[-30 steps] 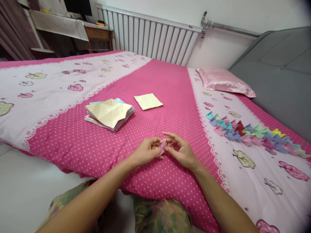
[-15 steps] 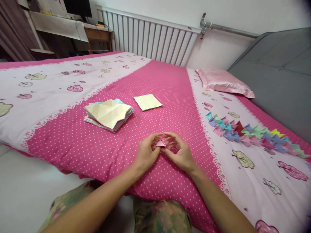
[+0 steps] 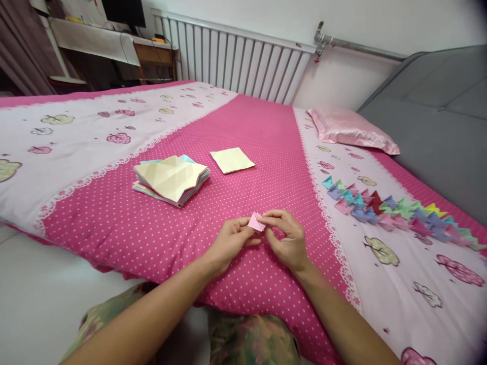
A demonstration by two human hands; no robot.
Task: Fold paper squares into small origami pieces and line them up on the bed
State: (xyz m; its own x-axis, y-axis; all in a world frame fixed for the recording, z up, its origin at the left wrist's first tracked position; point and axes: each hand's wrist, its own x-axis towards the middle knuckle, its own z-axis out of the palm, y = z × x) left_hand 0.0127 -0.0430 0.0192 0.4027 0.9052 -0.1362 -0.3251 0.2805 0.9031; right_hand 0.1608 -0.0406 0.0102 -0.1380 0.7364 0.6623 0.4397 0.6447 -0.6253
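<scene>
Workpiece: pink folded paper (image 3: 255, 222), small, pointed, held between both hands above the near edge of the bed.
Left hand (image 3: 229, 241): thumb and fingers pinching the paper's left side.
Right hand (image 3: 288, 237): index fingertip on the paper's right side, fingers curled; can't tell if the thumb grips too.
Bed cover (image 3: 266, 121): magenta band with white dots down the middle, lace-look borders, pale panels either side printed with little trees (rumpled along the near edge).
Paper pile (image 3: 171, 175): left on the dotted band, cream sheet on top, creased, edges uneven.
Square stack (image 3: 232, 160): cream top, flat, just right of the pile, apart from it.
Folded pieces (image 3: 376, 202): multicoloured, peaked, rows on the right pale panel.
Head end: pink satiny pillow (image 3: 353, 131) by a grey padded headboard (image 3: 429, 96).
Far wall: white radiator (image 3: 236, 56), metal pipe (image 3: 361, 47) to its right.
Far left corner: cloth-draped desk (image 3: 91, 40), dark monitor (image 3: 124, 11), brownish curtain (image 3: 23, 50).
Floor (image 3: 30, 284): pale, lower left.
</scene>
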